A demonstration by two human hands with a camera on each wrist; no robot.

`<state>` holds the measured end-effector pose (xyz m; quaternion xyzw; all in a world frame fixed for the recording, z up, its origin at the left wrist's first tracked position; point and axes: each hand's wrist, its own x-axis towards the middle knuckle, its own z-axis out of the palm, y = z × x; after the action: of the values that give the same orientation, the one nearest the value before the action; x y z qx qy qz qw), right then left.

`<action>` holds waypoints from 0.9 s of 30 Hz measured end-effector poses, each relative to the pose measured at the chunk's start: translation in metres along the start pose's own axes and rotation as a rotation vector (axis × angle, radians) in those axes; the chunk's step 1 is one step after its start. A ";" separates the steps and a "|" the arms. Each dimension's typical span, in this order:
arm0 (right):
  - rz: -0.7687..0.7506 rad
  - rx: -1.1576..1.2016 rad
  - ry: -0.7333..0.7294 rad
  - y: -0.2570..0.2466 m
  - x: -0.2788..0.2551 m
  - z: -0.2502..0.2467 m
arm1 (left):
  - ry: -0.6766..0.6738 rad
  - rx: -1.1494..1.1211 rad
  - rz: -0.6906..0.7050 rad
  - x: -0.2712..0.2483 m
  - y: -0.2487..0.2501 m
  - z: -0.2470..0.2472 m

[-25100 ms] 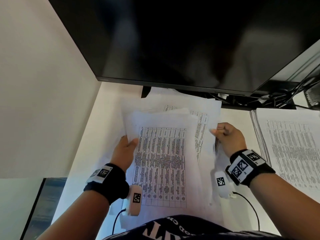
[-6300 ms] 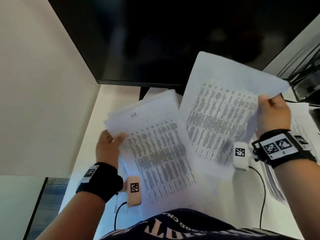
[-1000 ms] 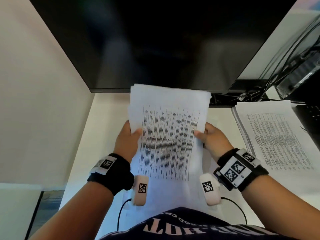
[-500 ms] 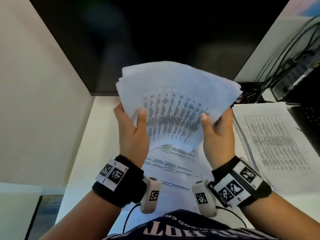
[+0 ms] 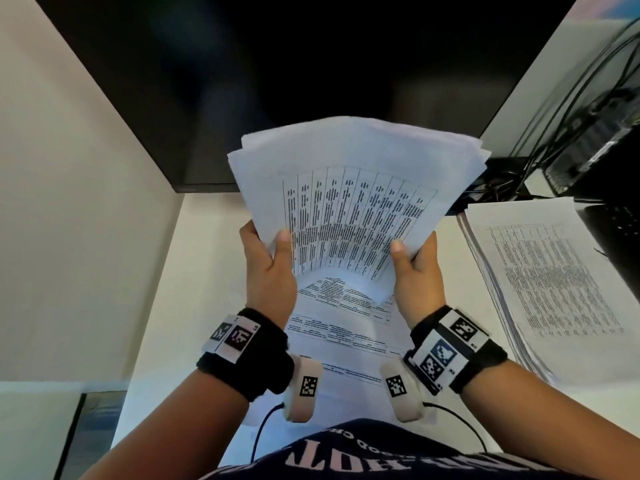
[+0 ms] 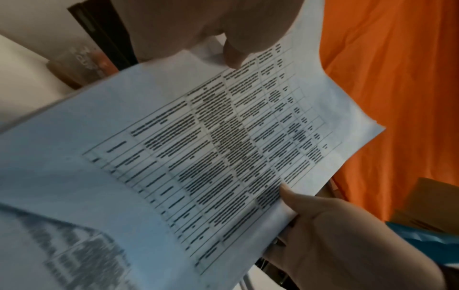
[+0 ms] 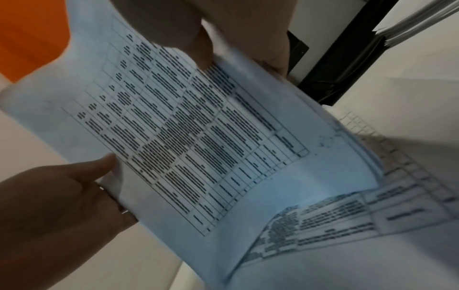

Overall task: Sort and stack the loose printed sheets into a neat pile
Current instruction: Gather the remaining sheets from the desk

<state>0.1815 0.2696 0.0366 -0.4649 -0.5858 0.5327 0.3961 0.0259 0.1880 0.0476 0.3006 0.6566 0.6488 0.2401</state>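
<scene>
Both hands hold one bundle of printed sheets (image 5: 353, 202) upright above the white desk, its top edges fanned unevenly. My left hand (image 5: 266, 247) grips the bundle's lower left edge, thumb on the front page. My right hand (image 5: 414, 261) grips the lower right edge the same way. Below the bundle, a printed sheet (image 5: 339, 330) with a table lies flat on the desk. The left wrist view shows the bundle (image 6: 223, 147) with the right hand (image 6: 335, 235) on its far edge. In the right wrist view the bundle (image 7: 198, 137) bows, the left hand (image 7: 62, 196) on its far side.
A thick pile of printed pages (image 5: 554, 282) lies on the desk at the right. A large black monitor (image 5: 277, 81) hangs close above the desk's back. Cables (image 5: 554, 116) and dark equipment (image 5: 606, 140) crowd the back right. A beige wall (image 5: 69, 202) bounds the left side.
Over the last second both hands lifted the bundle off the desk and stood it upright, uncovering the sheet beneath. Its top edges have fanned out. Since half a second ago, little differs.
</scene>
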 end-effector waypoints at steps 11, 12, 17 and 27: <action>0.062 -0.117 -0.032 0.010 0.011 -0.020 | -0.042 0.115 -0.238 0.003 -0.024 -0.006; 0.077 -0.116 -0.035 0.008 0.010 -0.026 | -0.068 0.107 -0.252 0.002 -0.024 -0.008; 0.147 -0.126 -0.106 0.004 0.005 -0.055 | -0.235 0.089 -0.253 -0.011 -0.024 -0.005; 0.309 -0.301 -0.032 0.029 -0.007 -0.121 | -0.225 0.338 -0.265 -0.050 -0.033 0.044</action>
<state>0.3028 0.2936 0.0220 -0.5945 -0.5868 0.5010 0.2265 0.0896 0.1850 0.0094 0.3180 0.7586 0.4550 0.3411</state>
